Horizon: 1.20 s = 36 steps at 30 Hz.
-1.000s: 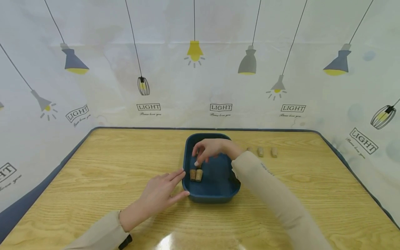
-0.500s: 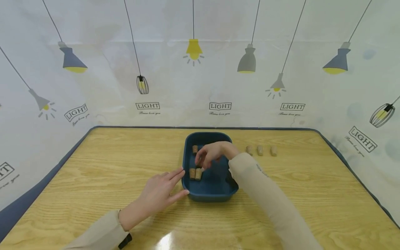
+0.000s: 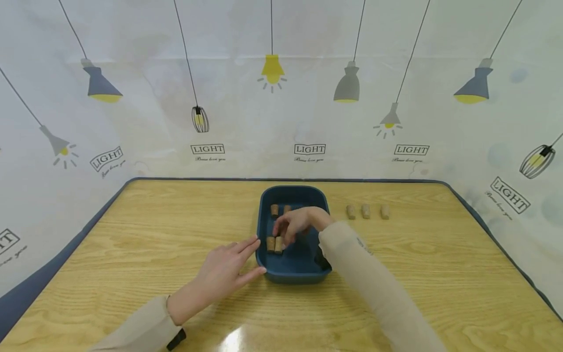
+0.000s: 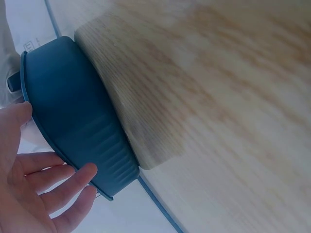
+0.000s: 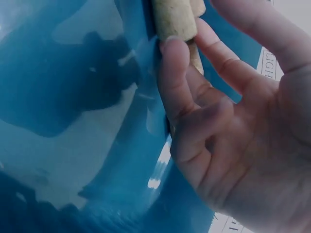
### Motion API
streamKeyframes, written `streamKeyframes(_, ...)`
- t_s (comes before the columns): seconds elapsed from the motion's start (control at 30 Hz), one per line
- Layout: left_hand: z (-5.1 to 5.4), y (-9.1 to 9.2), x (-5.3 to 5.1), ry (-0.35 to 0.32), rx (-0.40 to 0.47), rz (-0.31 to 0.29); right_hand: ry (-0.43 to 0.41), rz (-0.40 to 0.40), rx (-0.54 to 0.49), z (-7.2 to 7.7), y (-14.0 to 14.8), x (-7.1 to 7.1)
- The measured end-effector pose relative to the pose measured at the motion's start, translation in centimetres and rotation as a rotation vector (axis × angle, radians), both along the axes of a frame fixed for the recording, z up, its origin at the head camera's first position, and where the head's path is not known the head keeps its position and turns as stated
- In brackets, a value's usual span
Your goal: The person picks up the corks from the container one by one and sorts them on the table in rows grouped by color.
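Observation:
A deep blue tray [image 3: 293, 278] stands on the table, with several corks in it. Two corks, a darker one [image 3: 270, 244] and a paler one [image 3: 279, 245], stand side by side near its left wall. Farther back are two more corks, one at the left [image 3: 274, 210] and one [image 3: 287, 209] partly behind my right hand. My right hand [image 3: 295, 225] reaches into the tray, its curled fingers pinching the paler cork [image 5: 176, 19]; in the right wrist view, other corks show partly behind it. My left hand [image 3: 226, 266] rests with extended fingers on the tray's left rim [image 4: 46, 133].
Three corks stand in a row on the wooden table [image 3: 167, 234] right of the tray: a left one [image 3: 350, 211], a middle one [image 3: 366, 211] and a right one [image 3: 385, 211]. A patterned backdrop [image 3: 246, 107] rises behind the table's far edge.
My right hand has moved from the tray's back left toward the near pair of corks, uncovering the two corks at the back. My left hand stays on the rim.

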<state>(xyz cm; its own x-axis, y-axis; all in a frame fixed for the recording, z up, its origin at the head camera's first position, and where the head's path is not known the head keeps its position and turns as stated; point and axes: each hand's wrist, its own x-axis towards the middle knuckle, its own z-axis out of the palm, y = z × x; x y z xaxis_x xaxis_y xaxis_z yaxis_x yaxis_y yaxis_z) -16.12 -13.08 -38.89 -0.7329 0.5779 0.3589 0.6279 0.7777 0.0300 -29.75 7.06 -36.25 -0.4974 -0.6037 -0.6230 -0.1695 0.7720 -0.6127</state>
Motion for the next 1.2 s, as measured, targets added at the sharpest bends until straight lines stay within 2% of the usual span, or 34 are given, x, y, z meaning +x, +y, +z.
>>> streamKeyframes(0.17, 0.1, 0.1, 0.0, 0.004, 0.0, -0.005, -0.024, 0.008, -0.059, -0.6, -0.2, 0.4)
streamKeyframes(0.4, 0.1, 0.1, 0.0, 0.005, -0.003, 0.003, 0.068, 0.002, -0.032, -1.0, -0.8, 0.7)
streamKeyframes(0.57, 0.2, 0.1, 0.0, 0.007, -0.007, 0.009, 0.101, -0.014, -0.02, -1.0, -1.2, 0.9)
streamKeyframes(0.8, 0.2, 0.0, 0.0, 0.018, 0.005, -0.007, 0.099, -0.046, -0.032, -0.8, -1.3, 1.0)
streamKeyframes(1.2, 0.0, 0.0, 0.0, 0.009, 0.002, -0.002, 0.128, -0.008, -0.055, 0.4, -0.5, 0.1)
